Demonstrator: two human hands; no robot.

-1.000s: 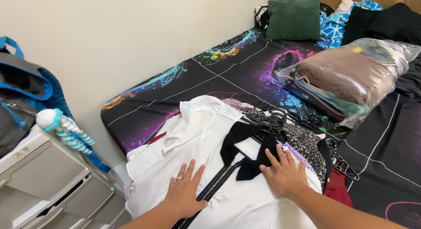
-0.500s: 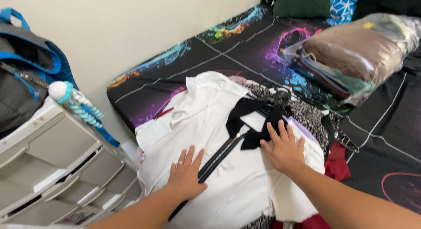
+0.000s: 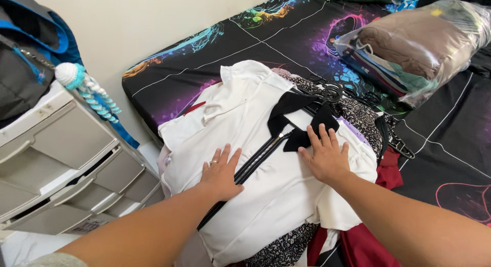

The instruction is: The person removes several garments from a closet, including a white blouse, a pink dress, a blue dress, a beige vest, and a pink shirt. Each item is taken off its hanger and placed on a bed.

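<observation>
2 hands, left hand [image 3: 221, 171] and right hand [image 3: 322, 155], spread flat, pressing white blouse [image 3: 240, 129] on bed [image 3: 204, 47].

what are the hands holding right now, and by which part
Nothing is gripped. Both hands lie flat and open on the white blouse: left hand beside the black strap, right hand by the black bow.

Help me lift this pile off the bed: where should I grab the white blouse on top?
Probably by the black hanger hooks bunched above its collar, coming from the far side. The white blouse lies flat and limp, and both hands only press on it.
</observation>
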